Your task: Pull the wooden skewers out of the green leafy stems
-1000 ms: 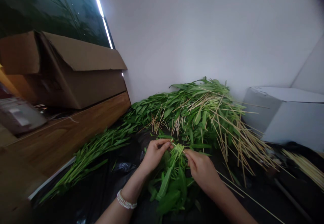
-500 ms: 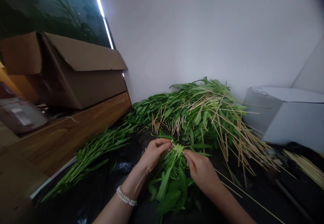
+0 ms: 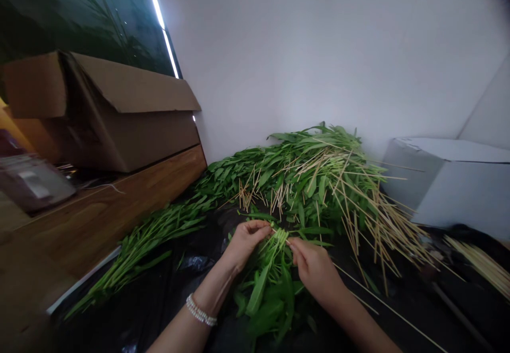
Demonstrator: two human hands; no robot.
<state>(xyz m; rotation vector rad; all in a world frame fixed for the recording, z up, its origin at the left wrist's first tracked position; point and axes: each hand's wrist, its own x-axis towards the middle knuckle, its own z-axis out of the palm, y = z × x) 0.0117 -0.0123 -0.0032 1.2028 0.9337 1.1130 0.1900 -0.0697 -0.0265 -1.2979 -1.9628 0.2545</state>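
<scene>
My left hand (image 3: 246, 241) is closed around the cut stem ends of a small bunch of green leafy stalks (image 3: 268, 281), whose leaves hang toward me. My right hand (image 3: 314, 267) pinches a thin bamboo skewer (image 3: 370, 299) at the same stem ends; the stick runs out to the lower right. Both hands meet over a black plastic sheet (image 3: 187, 284). A pearl bracelet sits on my left wrist.
A big heap of skewered greens (image 3: 319, 183) lies behind my hands, sticks fanning right. Loose greens (image 3: 151, 236) stretch along the left. A brown cardboard box (image 3: 119, 119) rests on a wooden ledge, a white box (image 3: 446, 183) at right, more bare skewers (image 3: 478, 265) beside it.
Both hands stayed at the bunch's stem ends. The right hand's fingers shifted slightly closer to the stems; the bunch barely moved.
</scene>
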